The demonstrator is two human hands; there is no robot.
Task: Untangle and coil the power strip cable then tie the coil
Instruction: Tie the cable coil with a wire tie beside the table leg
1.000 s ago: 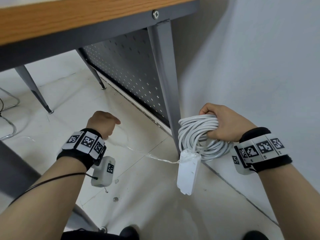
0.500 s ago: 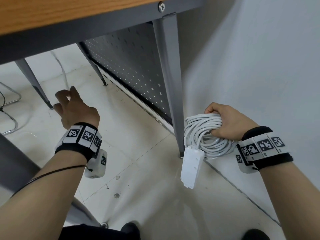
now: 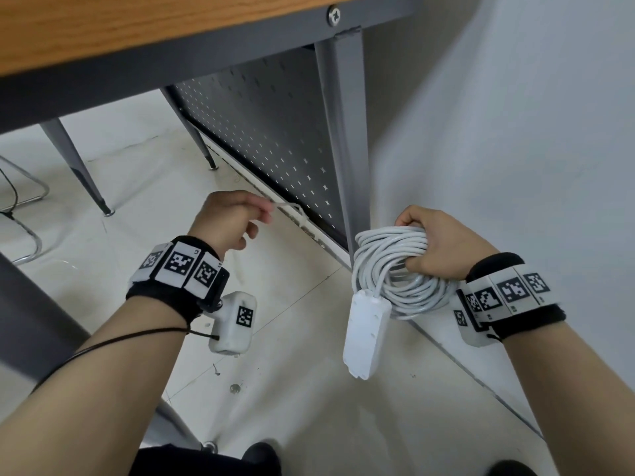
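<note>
- Right now the right hand (image 3: 443, 245) is curled tight around the coil (image 3: 395, 269), fingers threaded through its loops and thumb over the top, holding it in the air just beside the desk leg (image 3: 347, 149).
- Below that grip the strip (image 3: 366, 333) hangs from the coil, dangling free above the floor (image 3: 309, 407) and touching nothing else.
- Meanwhile the left hand (image 3: 228, 221) is raised well apart from the coil, its thumb and forefinger pinching one end of a thin pale tie (image 3: 292, 209); the other fingers are loosely bent.
- That tie trails off toward the foot of the perforated panel (image 3: 261, 132); its far end is blurred, so I cannot tell whether it hangs free or lies against the panel.
- Judging by the neat loops, untangling and coiling look done, and tying is the step in hand.
- Next, the left hand likely needs to bring the tie across to the coil, pass it around the bundled loops near the right hand's grip, and cinch it, while the right hand keeps the loops from springing apart.
- Both wrists carry marker bands, and the counter (image 3: 137, 25) edge runs overhead.
</note>
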